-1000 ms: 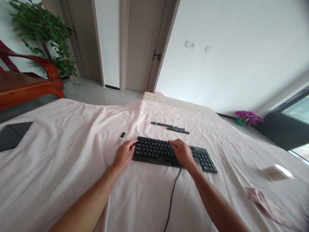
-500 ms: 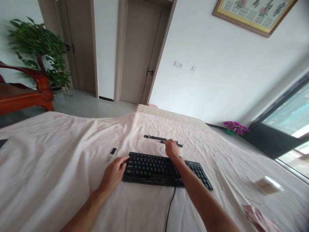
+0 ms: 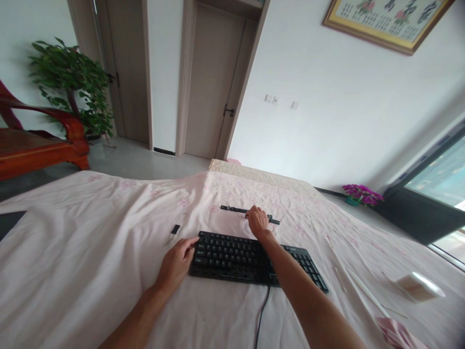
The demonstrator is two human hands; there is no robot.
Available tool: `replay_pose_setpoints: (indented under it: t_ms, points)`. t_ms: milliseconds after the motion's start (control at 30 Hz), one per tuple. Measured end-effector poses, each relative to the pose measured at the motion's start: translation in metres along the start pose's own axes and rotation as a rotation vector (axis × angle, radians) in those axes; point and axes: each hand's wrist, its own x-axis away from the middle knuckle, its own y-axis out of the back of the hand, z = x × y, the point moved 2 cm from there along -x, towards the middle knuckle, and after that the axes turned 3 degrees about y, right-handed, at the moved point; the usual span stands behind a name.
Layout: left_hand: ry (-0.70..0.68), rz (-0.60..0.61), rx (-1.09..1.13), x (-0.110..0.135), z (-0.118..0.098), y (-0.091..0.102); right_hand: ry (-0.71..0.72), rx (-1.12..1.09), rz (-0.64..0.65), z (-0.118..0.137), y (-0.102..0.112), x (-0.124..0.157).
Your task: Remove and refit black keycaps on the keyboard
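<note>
A black keyboard [image 3: 228, 254] lies on the pink-flowered cloth, its cable running toward me. Several keys of its bottom row look to be off, leaving dark gaps. My left hand [image 3: 179, 254] is closed at the keyboard's upper left corner, index finger and thumb against its edge. Beyond the keyboard lies a row of loose black keycaps [image 3: 240, 210], one of them a long bar. My right hand [image 3: 258, 221] reaches across the keyboard to this row, fingers curled down at a small dark keycap, mostly hidden under them. My right forearm covers part of the keys.
A small black piece [image 3: 176, 229] lies left of the keyboard beside thin sticks. On the right are a clear round container [image 3: 419, 286], thin sticks and a pink cloth [image 3: 397, 332]. A dark flat object [image 3: 10, 223] sits at the left edge.
My right hand's fingers have curled in more over the keycap row. My left hand stays at the keyboard's corner. The whole view has shifted slightly.
</note>
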Motion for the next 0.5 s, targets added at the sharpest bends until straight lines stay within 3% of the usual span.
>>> replay_pose_setpoints:
  t_ms: [333,500]
  points:
    - [-0.023,-0.015,-0.008,0.000,0.000,0.001,0.010,-0.136,0.187,0.013,0.001,0.008]
    - [-0.024,-0.013,-0.012,0.000,-0.001,0.001,0.050,-0.134,0.210,0.021,0.001,0.014]
